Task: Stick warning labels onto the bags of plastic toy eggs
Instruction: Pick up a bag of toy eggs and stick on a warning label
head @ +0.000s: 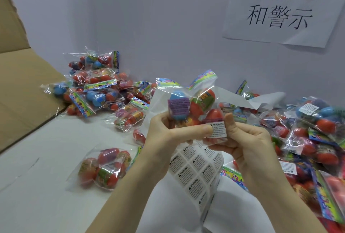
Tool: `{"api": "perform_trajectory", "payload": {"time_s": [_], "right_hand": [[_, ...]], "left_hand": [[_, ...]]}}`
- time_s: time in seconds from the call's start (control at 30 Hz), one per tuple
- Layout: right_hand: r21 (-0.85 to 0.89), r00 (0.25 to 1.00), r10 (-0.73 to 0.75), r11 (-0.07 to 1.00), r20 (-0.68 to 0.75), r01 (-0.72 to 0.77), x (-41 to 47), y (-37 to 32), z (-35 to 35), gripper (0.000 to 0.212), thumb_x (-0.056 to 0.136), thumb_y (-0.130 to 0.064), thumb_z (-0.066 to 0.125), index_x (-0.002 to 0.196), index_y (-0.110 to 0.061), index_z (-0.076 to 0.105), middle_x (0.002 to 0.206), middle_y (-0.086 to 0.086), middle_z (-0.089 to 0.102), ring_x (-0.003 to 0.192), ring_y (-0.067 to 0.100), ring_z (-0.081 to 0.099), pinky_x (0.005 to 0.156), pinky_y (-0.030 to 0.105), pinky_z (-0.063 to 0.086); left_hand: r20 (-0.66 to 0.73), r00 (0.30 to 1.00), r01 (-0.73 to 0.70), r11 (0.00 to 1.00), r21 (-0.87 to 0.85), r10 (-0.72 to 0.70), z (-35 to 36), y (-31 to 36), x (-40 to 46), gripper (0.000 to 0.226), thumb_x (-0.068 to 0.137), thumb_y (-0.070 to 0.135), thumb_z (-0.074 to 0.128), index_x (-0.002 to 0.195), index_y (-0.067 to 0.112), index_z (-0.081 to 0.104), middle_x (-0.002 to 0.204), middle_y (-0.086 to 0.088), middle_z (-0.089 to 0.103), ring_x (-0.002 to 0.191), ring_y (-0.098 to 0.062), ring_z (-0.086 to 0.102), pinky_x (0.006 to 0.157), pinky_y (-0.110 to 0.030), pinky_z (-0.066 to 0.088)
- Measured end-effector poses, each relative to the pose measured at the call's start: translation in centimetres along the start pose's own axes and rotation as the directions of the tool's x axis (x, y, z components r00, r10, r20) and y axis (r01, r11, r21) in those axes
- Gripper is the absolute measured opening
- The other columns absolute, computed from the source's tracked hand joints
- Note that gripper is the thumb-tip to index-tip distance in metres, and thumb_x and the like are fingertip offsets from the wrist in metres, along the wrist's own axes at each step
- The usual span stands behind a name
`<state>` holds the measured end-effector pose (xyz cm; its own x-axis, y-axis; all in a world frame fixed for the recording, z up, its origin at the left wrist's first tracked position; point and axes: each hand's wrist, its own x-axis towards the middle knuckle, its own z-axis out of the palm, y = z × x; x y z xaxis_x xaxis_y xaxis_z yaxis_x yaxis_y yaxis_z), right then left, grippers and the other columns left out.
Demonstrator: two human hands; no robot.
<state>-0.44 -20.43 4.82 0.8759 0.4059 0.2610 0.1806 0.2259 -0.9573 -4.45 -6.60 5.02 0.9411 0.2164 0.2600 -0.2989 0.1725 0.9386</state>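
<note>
Both thumbs press the label (217, 129) flat on the bag (190, 106) — left hand (166, 132) clamped on the bag, right hand (248, 139) gripping its other side.

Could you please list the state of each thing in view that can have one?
Held bag: sealed, raised in both hands.
Warning label: on the held bag, thumbs pressing its edges.
Label sheet: partly used, curling beneath the hands.
Left hand: gripping the bag.
Right hand: gripping the bag.
Cardboard box: flap open.

"WARNING" on labels (217, 129); "和警示" on sign (280, 9)
</note>
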Motion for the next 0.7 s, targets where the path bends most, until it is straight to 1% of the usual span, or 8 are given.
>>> {"api": "perform_trajectory", "payload": {"time_s": [0.13,0.2,0.3,0.37,0.43,0.53,0.63,0.7], "right_hand": [[-0.102,0.999,-0.006,0.995,-0.034,0.002,0.1,0.2,-0.2,0.035,0.066,-0.05,0.052,0.062,-0.024,0.076,0.063,0.004,0.072,0.059,0.013,0.069,0.053,0.018,0.053],[-0.136,0.999,-0.034,0.99,0.002,0.034,0.1,0.1,0.0,0.042,0.066,-0.062,0.05,0.068,-0.029,0.076,0.07,0.0,0.073,0.065,0.011,0.07,0.058,0.018,0.053],[-0.127,0.993,-0.054,0.99,0.11,0.068,0.1,0.0,0.1,0.06,0.053,-0.079,0.06,0.08,-0.028,0.075,0.079,0.002,0.074,0.075,0.016,0.071,0.064,0.021,0.054],[-0.054,0.988,-0.073,0.995,0.138,0.081,0.1,-0.1,-0.1,0.061,0.049,-0.075,0.068,0.084,-0.026,0.076,0.081,0.004,0.074,0.076,0.019,0.071,0.065,0.021,0.054],[-0.011,0.982,-0.111,0.993,0.152,0.114,0.0,-0.3,-0.2,0.053,0.05,-0.061,0.078,0.09,-0.026,0.075,0.083,0.004,0.074,0.076,0.017,0.07,0.066,0.02,0.053],[0.004,0.982,-0.172,0.985,0.074,0.172,-0.2,-0.6,0.1,0.037,0.052,-0.026,0.087,0.087,-0.029,0.075,0.079,0.002,0.074,0.071,0.012,0.07,0.063,0.017,0.053],[-0.009,0.959,-0.265,0.964,-0.097,0.265,-0.4,-0.4,0.5,0.031,0.053,-0.03,0.076,0.084,-0.029,0.075,0.074,-0.002,0.074,0.067,0.01,0.07,0.062,0.016,0.053],[-0.227,0.891,-0.406,0.905,-0.205,0.36,-0.5,-0.1,0.9,0.034,0.058,-0.034,0.075,0.092,-0.036,0.07,0.073,-0.013,0.073,0.066,0.004,0.068,0.064,0.017,0.052]], "left_hand": [[0.023,1.0,0.009,1.0,0.025,-0.009,-0.2,0.1,0.0,0.021,0.051,0.01,0.076,0.065,0.025,0.073,0.066,-0.002,0.068,0.06,-0.013,0.059,0.052,-0.018,0.047],[0.056,0.998,0.022,0.999,0.023,-0.023,-0.4,0.3,-0.1,0.022,0.053,0.01,0.074,0.064,0.029,0.073,0.063,0.001,0.067,0.057,-0.009,0.059,0.051,-0.016,0.046],[0.075,0.997,0.011,1.0,-0.001,-0.011,-0.5,0.4,-0.1,0.017,0.055,0.01,0.074,0.066,0.023,0.073,0.061,0.003,0.066,0.056,-0.009,0.059,0.052,-0.016,0.045],[0.06,0.998,0.0,1.0,0.008,-0.001,-0.5,0.3,0.0,0.017,0.053,0.011,0.079,0.067,0.018,0.072,0.061,0.003,0.066,0.057,-0.009,0.059,0.053,-0.016,0.046],[0.034,0.999,-0.003,0.999,0.038,0.002,-0.4,0.2,0.0,0.023,0.05,0.013,0.086,0.068,0.018,0.072,0.061,0.004,0.067,0.056,-0.007,0.06,0.053,-0.015,0.048],[-0.021,0.999,-0.023,0.999,0.022,0.024,-0.2,-0.1,0.0,0.035,0.051,0.017,0.088,0.08,0.016,0.069,0.072,0.003,0.072,0.066,-0.008,0.066,0.06,-0.017,0.052],[-0.151,0.985,-0.066,0.995,0.08,0.078,0.1,-0.7,0.1,0.063,0.054,0.027,0.084,0.111,0.019,0.057,0.098,0.004,0.071,0.088,-0.007,0.069,0.074,-0.02,0.054],[-0.241,0.968,-0.046,0.992,0.114,0.073,0.3,-1.0,0.2,0.074,0.052,0.043,0.079,0.117,0.025,0.049,0.103,0.008,0.066,0.089,-0.002,0.067,0.075,-0.017,0.052]]}}
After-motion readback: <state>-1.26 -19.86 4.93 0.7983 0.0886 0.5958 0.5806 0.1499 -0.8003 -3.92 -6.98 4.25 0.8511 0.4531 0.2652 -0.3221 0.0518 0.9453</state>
